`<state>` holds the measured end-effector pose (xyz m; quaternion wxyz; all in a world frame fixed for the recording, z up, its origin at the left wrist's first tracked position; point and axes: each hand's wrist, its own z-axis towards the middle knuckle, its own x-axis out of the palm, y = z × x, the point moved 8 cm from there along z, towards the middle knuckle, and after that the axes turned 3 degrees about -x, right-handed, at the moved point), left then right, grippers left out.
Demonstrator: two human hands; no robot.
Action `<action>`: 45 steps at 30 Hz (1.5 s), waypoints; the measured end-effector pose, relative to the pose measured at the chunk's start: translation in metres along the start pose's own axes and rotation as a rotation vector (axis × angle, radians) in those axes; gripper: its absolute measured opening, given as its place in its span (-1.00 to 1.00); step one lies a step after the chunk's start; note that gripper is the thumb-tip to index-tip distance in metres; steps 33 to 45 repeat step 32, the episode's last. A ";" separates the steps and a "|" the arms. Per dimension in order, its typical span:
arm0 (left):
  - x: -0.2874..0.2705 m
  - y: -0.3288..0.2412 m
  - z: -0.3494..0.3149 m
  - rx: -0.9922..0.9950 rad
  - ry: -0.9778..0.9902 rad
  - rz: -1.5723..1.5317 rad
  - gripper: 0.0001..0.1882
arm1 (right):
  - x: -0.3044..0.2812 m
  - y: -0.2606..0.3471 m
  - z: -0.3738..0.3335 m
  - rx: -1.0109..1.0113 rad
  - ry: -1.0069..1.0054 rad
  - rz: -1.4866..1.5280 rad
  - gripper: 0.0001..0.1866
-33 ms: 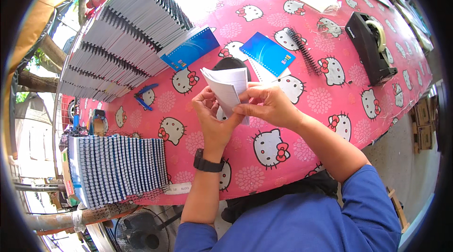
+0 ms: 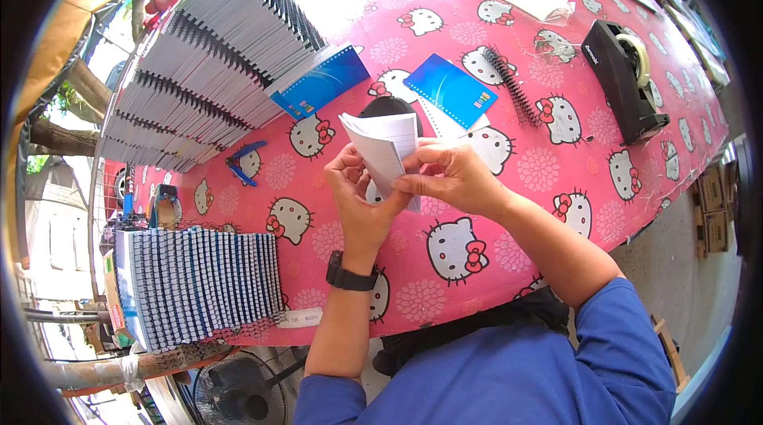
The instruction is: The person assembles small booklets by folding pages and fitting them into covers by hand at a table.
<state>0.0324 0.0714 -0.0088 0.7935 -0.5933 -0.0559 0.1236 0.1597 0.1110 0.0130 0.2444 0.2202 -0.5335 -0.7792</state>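
Between my two hands is a small stack of lined white notebook pages (image 2: 380,139), tilted upright with its leaves slightly fanned at the top. My left hand (image 2: 356,190) grips the lower left side, thumb across the front. On the right edge, my right hand (image 2: 453,174) pinches the sheets between thumb and fingers. Behind the pages a black rounded object (image 2: 389,107) is partly hidden. Beyond my right hand, a blue notebook cover (image 2: 451,91) lies over white sheets. Another blue cover (image 2: 322,83) leans by the tall piles at the left.
Tall piles of black spiral-bound notebooks (image 2: 214,59) fill the far left; more bound books (image 2: 203,286) stand near left. Blue-handled pliers (image 2: 245,163), a black spiral coil (image 2: 513,87) and a black tape dispenser (image 2: 620,83) lie on the pink patterned tablecloth (image 2: 509,178).
The upper leaves of the page stack have shifted very slightly. Both hands keep nearly the same place and grip.
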 end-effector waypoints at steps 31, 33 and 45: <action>0.026 0.023 -0.018 -0.516 0.196 -0.521 -0.44 | -0.009 -0.019 -0.004 0.302 -0.052 0.109 -0.75; 0.025 0.024 -0.018 -0.522 0.194 -0.520 -0.43 | -0.010 -0.018 -0.003 0.294 -0.054 0.107 -0.75; 0.025 0.024 -0.018 -0.522 0.194 -0.520 -0.43 | -0.010 -0.018 -0.003 0.294 -0.054 0.107 -0.75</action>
